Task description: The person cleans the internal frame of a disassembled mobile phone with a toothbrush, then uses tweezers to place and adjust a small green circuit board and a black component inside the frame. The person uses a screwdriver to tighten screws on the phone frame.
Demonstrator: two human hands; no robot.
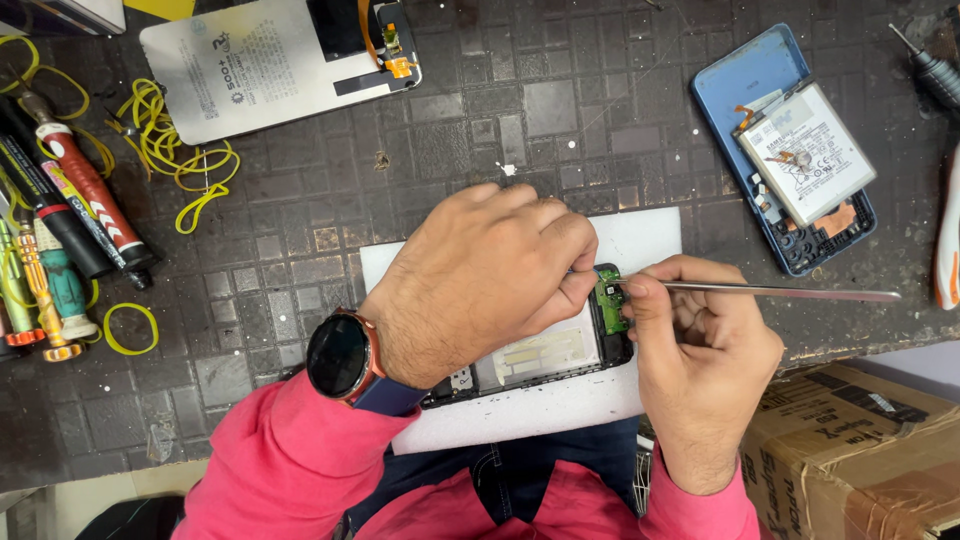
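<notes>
Your left hand (pixel 480 280) is covering most of the opened phone (pixel 545 355) on the white pad (pixel 640 240), fingers curled at its green board (pixel 609 297). Your right hand (pixel 700 350) is pinching the metal tweezers (pixel 780 291), their tip hidden behind your thumb.

Pink sleeves (pixel 290 460), round black wristwatch (pixel 340 355) with blue strap.

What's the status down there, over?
Left hand pinning the opened phone on the white pad. Right hand gripping metal tool, tip at the green circuit board. Nothing blocking.
</notes>
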